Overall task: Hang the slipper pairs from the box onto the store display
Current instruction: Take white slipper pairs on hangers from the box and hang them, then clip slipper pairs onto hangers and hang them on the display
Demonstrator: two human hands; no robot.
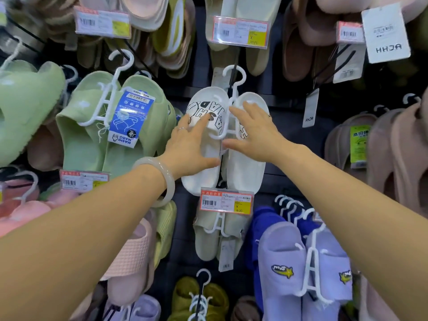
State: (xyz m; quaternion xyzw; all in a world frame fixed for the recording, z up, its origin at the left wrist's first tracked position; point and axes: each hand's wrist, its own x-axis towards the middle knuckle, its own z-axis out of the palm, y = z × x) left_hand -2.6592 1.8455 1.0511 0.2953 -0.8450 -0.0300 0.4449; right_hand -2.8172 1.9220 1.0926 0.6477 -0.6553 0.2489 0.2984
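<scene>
A white slipper pair [245, 172] with black lettering on the straps hangs in the middle of the display. Its white plastic hanger [234, 82] is hooked over a black display peg [236, 59]. My left hand [192, 144] lies on the left slipper with straight fingers on its strap and the thumb across the sole. My right hand [254, 130] rests flat on the right slipper, fingers spread over the strap and the hanger's crossbar. No box is in view.
Green slippers [111, 135] with a blue tag hang to the left, and purple slippers [305, 274] at the lower right. Beige slippers [215, 237] hang right below, under a price label [227, 201]. Brown and pink pairs fill the right side, more pairs hang above.
</scene>
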